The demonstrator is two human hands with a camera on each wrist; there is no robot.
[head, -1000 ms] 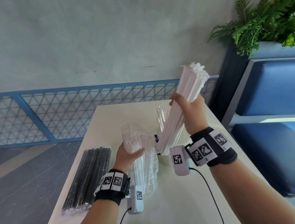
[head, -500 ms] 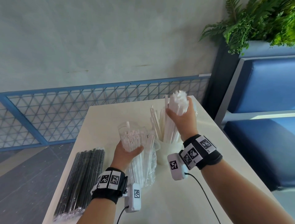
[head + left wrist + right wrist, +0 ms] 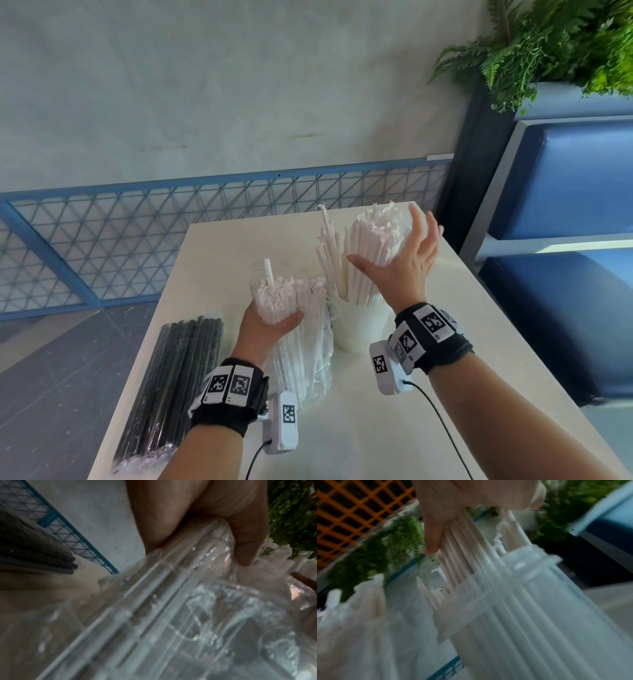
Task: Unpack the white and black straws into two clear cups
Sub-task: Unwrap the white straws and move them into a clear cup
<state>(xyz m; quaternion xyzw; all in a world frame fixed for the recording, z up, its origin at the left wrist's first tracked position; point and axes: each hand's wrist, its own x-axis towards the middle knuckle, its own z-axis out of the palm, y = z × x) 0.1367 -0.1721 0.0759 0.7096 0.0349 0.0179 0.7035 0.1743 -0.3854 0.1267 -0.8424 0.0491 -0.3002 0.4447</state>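
A bundle of white straws (image 3: 371,241) stands upright in a clear cup (image 3: 363,325) at the table's middle right. My right hand (image 3: 394,253) is open around the bundle's top, fingers spread and thumb against the straws (image 3: 471,561); the cup's wall (image 3: 547,615) shows below. My left hand (image 3: 270,325) grips a clear plastic bag of white straws (image 3: 301,346), held upright just left of the cup. The thumb (image 3: 243,545) presses into the bag (image 3: 171,615). A sealed pack of black straws (image 3: 178,373) lies along the table's left edge.
The pale table (image 3: 428,428) ends close behind the cup. Beyond it run a blue mesh fence (image 3: 137,233) and a grey wall. Blue benches (image 3: 565,308) and a planter with ferns (image 3: 548,44) stand at the right.
My right hand brought the raised bundle of white straws down into the cup and loosened from a grip to spread fingers. The left hand kept hold of the bag.
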